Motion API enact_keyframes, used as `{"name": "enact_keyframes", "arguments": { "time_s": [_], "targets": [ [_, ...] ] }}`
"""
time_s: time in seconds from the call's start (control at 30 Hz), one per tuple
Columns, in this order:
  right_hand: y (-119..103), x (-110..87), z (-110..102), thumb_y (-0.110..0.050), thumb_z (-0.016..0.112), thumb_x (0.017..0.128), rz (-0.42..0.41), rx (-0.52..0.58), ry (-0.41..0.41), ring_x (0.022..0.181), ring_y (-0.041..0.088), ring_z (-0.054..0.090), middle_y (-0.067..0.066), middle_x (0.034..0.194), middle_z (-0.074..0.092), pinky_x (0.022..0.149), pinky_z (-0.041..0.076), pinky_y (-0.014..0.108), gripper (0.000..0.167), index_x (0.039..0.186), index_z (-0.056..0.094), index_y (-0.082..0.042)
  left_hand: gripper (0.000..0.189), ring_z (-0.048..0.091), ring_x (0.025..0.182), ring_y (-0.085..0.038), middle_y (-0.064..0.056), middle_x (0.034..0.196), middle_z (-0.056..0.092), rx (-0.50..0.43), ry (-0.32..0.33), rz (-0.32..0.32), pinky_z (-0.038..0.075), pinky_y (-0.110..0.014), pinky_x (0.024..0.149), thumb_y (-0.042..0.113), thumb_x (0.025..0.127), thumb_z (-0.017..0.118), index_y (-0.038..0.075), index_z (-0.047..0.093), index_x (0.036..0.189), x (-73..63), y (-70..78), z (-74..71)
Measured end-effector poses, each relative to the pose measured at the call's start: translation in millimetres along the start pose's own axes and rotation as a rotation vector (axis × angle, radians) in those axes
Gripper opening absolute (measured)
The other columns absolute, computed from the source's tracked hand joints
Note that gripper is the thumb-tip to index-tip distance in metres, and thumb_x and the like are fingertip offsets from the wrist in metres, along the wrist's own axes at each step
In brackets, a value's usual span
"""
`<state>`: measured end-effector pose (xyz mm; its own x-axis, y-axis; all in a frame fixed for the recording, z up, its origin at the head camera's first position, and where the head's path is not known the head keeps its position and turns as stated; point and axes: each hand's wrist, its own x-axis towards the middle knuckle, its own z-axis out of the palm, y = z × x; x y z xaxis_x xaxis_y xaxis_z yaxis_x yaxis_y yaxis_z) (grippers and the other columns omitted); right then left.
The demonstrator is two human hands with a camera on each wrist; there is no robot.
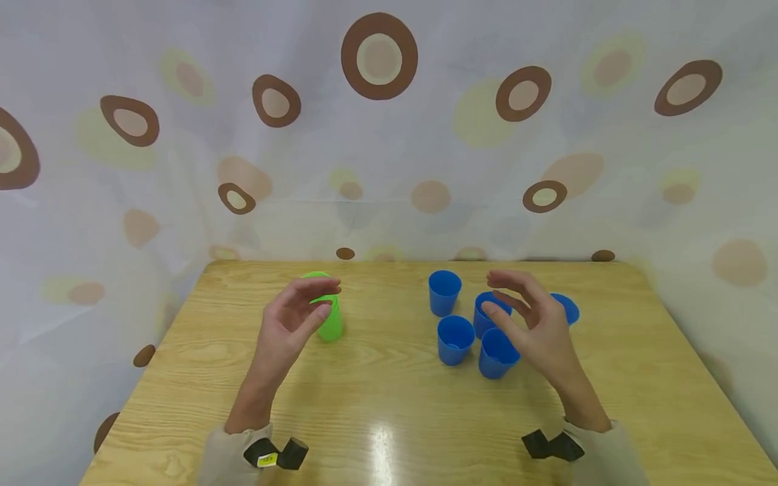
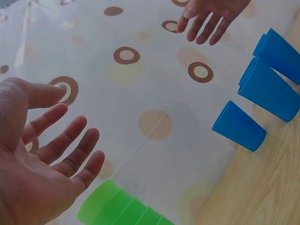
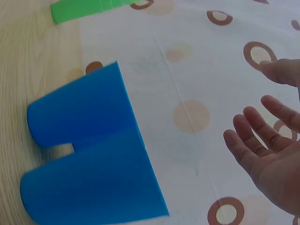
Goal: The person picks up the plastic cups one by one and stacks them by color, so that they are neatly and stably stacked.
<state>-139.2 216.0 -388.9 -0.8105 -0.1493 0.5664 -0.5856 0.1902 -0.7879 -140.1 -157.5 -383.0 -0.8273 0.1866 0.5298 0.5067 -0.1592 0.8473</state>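
Note:
My left hand (image 1: 292,317) hovers with its fingers loosely bent and apart, holding nothing. Just beyond it stands a stack of nested green cups (image 1: 330,324), partly hidden behind the fingers; several rims show along its side in the left wrist view. On the right, my right hand (image 1: 535,324) is raised over a group of upright blue cups, its fingers spread and nothing between them. A blue cup (image 1: 498,354) stands near its thumb, and another blue cup (image 1: 483,324) is partly covered by the fingers. The farthest-right blue cup (image 1: 566,308) shows only beside the hand.
Two more blue cups, a back one (image 1: 445,293) and a front one (image 1: 455,341), stand on the left of the group. The light wooden table (image 1: 377,391) meets a patterned cloth (image 1: 389,223) at its back and sides.

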Motion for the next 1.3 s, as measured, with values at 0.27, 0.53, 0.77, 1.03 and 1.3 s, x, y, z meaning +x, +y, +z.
{"name": "enact_keyframes", "arguments": {
  "time_s": [0.27,0.53,0.77,1.03,1.3],
  "targets": [
    [4.3,4.6,-22.4,0.017,0.066,0.09,0.028,0.012,0.04,0.123,0.018,0.061,0.009,0.131,0.063,0.101,0.051,0.026,0.045,0.134,0.056,0.012,0.037,0.059,0.122,-0.037,-0.025,0.131,0.061,0.017,-0.04,-0.052,0.053,-0.041,0.102,-0.008,0.095,0.067,-0.012,0.056,0.13,1.1,-10.0,14.5],
    [14.4,4.1,-41.9,0.014,0.067,0.091,0.053,-0.056,0.114,0.123,0.019,0.06,0.008,0.129,0.063,0.102,0.05,0.023,0.042,0.132,0.057,0.012,0.043,0.056,0.124,-0.047,-0.023,0.137,0.058,-0.001,-0.107,-0.051,0.052,-0.044,0.103,-0.01,0.093,0.068,-0.011,0.054,0.134,-1.7,-24.7,31.3],
    [32.4,-1.8,-58.7,0.008,0.071,0.092,0.113,-0.177,0.159,0.126,0.018,0.058,0.002,0.131,0.063,0.105,0.047,0.02,0.046,0.136,0.059,0.004,0.043,0.055,0.124,-0.048,-0.023,0.137,0.058,-0.019,-0.141,-0.07,0.05,-0.048,0.106,-0.009,0.094,0.067,-0.01,0.054,0.135,-7.1,-35.9,42.5],
    [49.6,-9.4,-77.2,0.005,0.073,0.092,0.144,-0.265,0.203,0.124,0.013,0.056,0.003,0.132,0.063,0.106,0.044,0.016,0.047,0.137,0.06,-0.001,0.044,0.054,0.126,-0.048,-0.029,0.139,0.054,-0.005,-0.173,-0.1,0.046,-0.059,0.106,-0.009,0.094,0.067,-0.006,0.054,0.136,-9.8,-38.9,51.3],
    [66.3,-18.0,-93.1,-0.003,0.073,0.094,0.239,-0.342,0.219,0.123,0.009,0.054,-0.009,0.13,0.06,0.107,0.044,0.018,0.048,0.14,0.058,-0.001,0.045,0.055,0.126,-0.047,-0.025,0.138,0.056,-0.006,-0.192,-0.131,0.05,-0.046,0.107,-0.008,0.094,0.068,-0.007,0.054,0.137,-13.4,-47.6,62.9]
  ]
}}
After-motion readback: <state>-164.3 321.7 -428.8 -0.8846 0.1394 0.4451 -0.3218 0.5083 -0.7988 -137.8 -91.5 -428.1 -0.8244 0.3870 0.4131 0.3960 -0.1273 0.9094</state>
